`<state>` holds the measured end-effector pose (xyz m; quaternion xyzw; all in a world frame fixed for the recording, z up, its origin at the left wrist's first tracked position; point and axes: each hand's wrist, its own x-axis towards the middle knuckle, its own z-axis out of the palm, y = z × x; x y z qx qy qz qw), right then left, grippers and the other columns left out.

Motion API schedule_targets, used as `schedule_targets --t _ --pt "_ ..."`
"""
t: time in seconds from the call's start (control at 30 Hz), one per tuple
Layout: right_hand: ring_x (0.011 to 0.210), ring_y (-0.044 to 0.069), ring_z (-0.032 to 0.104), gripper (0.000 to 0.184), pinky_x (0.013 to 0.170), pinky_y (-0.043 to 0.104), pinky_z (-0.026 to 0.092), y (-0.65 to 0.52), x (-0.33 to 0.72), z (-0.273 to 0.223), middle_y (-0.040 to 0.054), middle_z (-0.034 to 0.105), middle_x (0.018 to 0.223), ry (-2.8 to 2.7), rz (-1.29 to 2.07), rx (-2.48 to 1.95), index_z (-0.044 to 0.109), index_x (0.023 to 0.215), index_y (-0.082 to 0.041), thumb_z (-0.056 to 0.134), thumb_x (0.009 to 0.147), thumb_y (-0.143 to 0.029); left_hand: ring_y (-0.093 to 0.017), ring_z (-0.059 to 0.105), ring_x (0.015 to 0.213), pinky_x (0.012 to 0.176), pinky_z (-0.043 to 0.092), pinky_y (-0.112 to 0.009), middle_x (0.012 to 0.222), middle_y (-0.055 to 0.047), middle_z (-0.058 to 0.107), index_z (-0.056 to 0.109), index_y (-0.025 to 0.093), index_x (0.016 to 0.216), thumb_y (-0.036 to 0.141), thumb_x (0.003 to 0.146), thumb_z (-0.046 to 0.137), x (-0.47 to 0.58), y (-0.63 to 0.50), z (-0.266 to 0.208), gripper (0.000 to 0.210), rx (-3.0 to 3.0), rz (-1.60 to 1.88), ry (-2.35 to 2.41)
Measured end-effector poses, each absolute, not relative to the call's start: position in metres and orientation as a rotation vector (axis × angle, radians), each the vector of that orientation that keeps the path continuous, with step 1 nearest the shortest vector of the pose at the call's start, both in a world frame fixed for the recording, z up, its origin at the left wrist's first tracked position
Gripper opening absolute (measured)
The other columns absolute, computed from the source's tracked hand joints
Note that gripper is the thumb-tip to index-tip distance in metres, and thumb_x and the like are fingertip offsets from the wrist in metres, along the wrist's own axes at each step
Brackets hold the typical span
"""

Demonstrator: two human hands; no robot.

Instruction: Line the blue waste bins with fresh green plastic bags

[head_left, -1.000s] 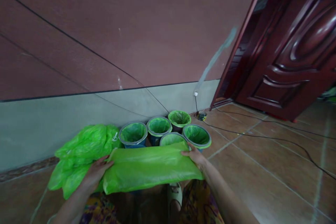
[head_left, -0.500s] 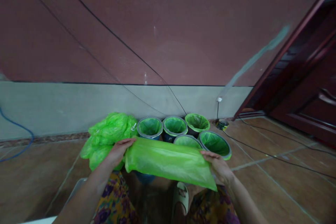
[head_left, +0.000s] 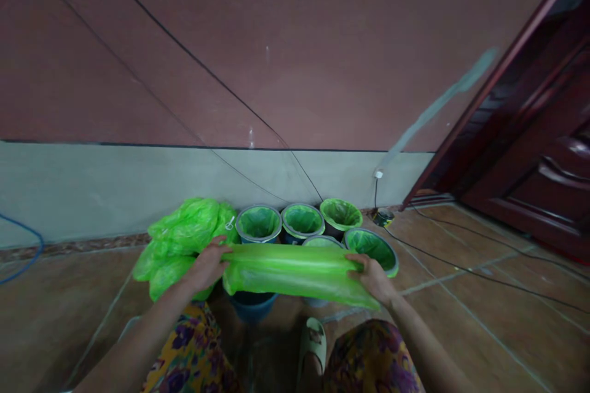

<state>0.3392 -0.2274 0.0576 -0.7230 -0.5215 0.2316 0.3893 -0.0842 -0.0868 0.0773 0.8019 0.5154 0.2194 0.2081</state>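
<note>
Rising at the bottom edge, knees in flowered cloth (head_left: 187,347) flank a sandal (head_left: 315,323). Above them, the left hand (head_left: 207,266) and right hand (head_left: 375,279) pinch opposite ends of a green plastic bag (head_left: 295,263), fingers closed on it; the wide hold probably keeps it straight and flat. It hangs over a blue bin (head_left: 253,310), partly hiding it. Beyond, five green-lined bins (head_left: 372,250) stand clustered, mouths up, seemingly for easy reach. Beside them, left, a green plastic heap (head_left: 188,227) lies near the wall (head_left: 295,73).
</note>
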Motion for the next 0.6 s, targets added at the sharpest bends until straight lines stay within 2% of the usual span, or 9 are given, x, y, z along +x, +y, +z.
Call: schedule_targets --t 0.07,0.13,0.2,0.3,0.4,0.47,0.5,0.6 --pt "0.088 0.024 0.066 0.027 0.087 0.037 0.050 -0.224 0.340 0.053 0.0103 0.069 0.096 -1.435 0.380 -1.919 0.076 0.088 -0.016 0.063 0.065 -0.023 -0.029 0.058 0.124 0.110 0.042 -0.043 0.131 -0.011 0.064 0.070 0.018 0.075 0.015 0.064 0.060 -0.085 -0.084 0.074 0.016 2.259 0.657 1.426" --pt "0.085 0.024 0.065 0.019 0.086 0.037 0.050 -0.222 0.340 0.048 0.0107 0.068 0.093 -1.446 0.295 -1.939 0.074 0.079 -0.017 0.060 0.071 -0.027 -0.028 0.059 0.121 0.109 0.042 -0.043 0.124 -0.009 0.068 0.066 0.021 0.065 0.018 0.064 0.061 -0.086 -0.082 0.073 0.006 2.180 0.756 1.420" --pt "0.089 0.024 0.065 0.020 0.087 0.037 0.050 -0.221 0.339 0.042 0.0114 0.067 0.098 -1.365 0.262 -1.880 0.072 0.074 -0.018 0.060 0.073 -0.034 -0.028 0.062 0.114 0.105 0.046 -0.044 0.111 -0.008 0.073 0.066 0.021 0.065 0.021 0.063 0.064 -0.086 -0.082 0.073 0.003 1.925 0.909 1.463" --pt "0.098 0.025 0.063 0.027 0.091 0.038 0.048 -0.220 0.334 0.032 0.0125 0.066 0.110 -1.162 0.307 -1.718 0.069 0.073 -0.019 0.066 0.070 -0.046 -0.025 0.070 0.090 0.084 0.056 -0.039 0.087 -0.007 0.075 0.069 0.019 0.077 0.025 0.064 0.067 -0.085 -0.088 0.070 0.015 1.348 1.075 1.444" --pt "0.078 0.022 0.063 0.039 0.073 0.035 0.052 -0.217 0.322 0.024 0.0098 0.068 0.094 -0.989 0.500 -1.573 0.066 0.082 -0.018 0.064 0.072 -0.056 -0.021 0.070 0.069 0.067 0.057 -0.032 0.070 -0.004 0.072 0.067 0.019 0.077 0.023 0.067 0.066 -0.079 -0.096 0.064 0.011 1.001 1.114 1.372" --pt "0.064 0.020 0.058 0.041 0.061 0.032 0.049 -0.216 0.312 0.023 0.0046 0.064 0.075 -0.918 0.521 -1.543 0.062 0.087 -0.018 0.057 0.077 -0.058 -0.021 0.068 0.065 0.064 0.056 -0.032 0.064 -0.003 0.069 0.063 0.019 0.074 0.020 0.071 0.061 -0.073 -0.097 0.063 0.004 0.994 1.115 1.416" --pt "0.062 0.020 0.057 0.039 0.060 0.032 0.048 -0.215 0.306 0.024 0.0029 0.062 0.070 -0.909 0.460 -1.556 0.060 0.088 -0.019 0.054 0.080 -0.056 -0.021 0.068 0.065 0.065 0.056 -0.033 0.062 -0.003 0.067 0.062 0.019 0.074 0.020 0.073 0.059 -0.070 -0.097 0.064 0.003 1.070 1.111 1.472" --pt "0.071 0.021 0.061 0.030 0.070 0.033 0.049 -0.214 0.294 0.029 0.0049 0.065 0.076 -0.961 0.129 -1.644 0.059 0.091 -0.019 0.047 0.087 -0.046 -0.024 0.066 0.066 0.066 0.053 -0.035 0.059 -0.004 0.062 0.059 0.019 0.076 0.021 0.079 0.052 -0.065 -0.094 0.069 0.008 1.540 1.075 1.732"
